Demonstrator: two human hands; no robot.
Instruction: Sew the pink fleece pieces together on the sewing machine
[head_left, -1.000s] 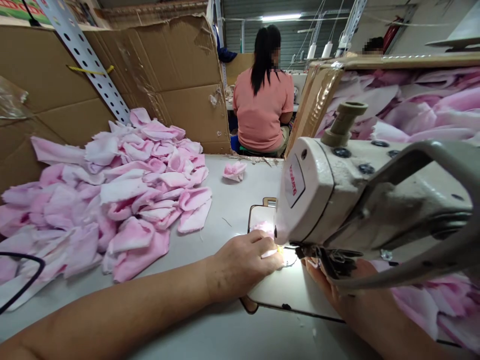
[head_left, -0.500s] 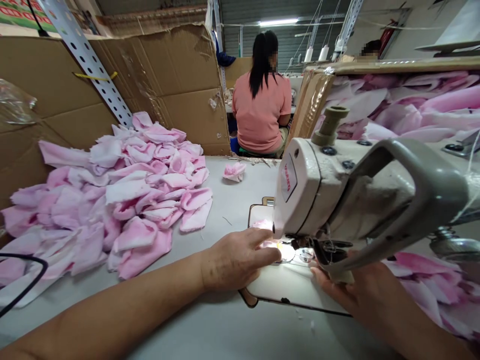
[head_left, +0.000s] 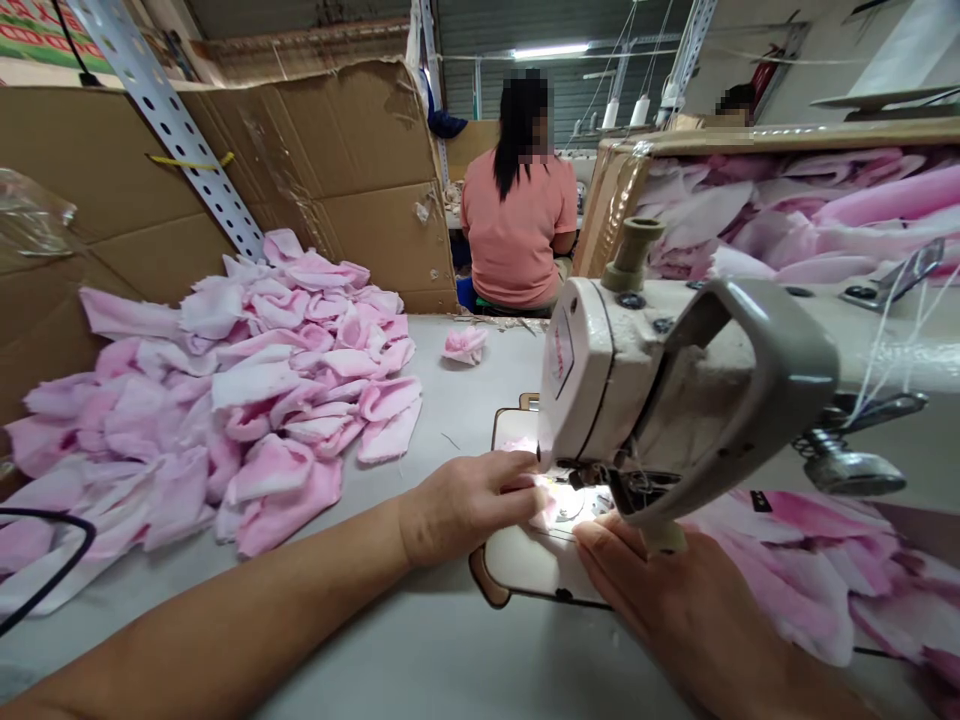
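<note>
The sewing machine (head_left: pixel 581 380) stands in front of me, its lamp lighting the needle area. My left hand (head_left: pixel 469 508) lies at the left of the machine bed (head_left: pixel 517 570), closed on a small pink fabric piece (head_left: pixel 545 505) beside the needle plate. Part of that piece is hidden by my fingers. My right hand (head_left: pixel 667 590) rests on the bed's right side, below the grey guard (head_left: pixel 795 370). Its fingers are stretched out with the tips near the needle plate; nothing shows in them. The thumb is hidden.
A large heap of pink fabric pieces (head_left: pixel 277 400) covers the left of the table, against a cardboard sheet (head_left: pixel 337 150). One crumpled pink piece (head_left: pixel 465 345) lies behind the bed. More pink fabric (head_left: pixel 817 570) is at right. A full carton (head_left: pixel 615 200) and a seated person (head_left: pixel 517 225) are beyond.
My right hand has moved left, its fingertips now closer to the needle plate. My left hand stays almost in place. The view has shifted slightly, showing more of the machine's right side.
</note>
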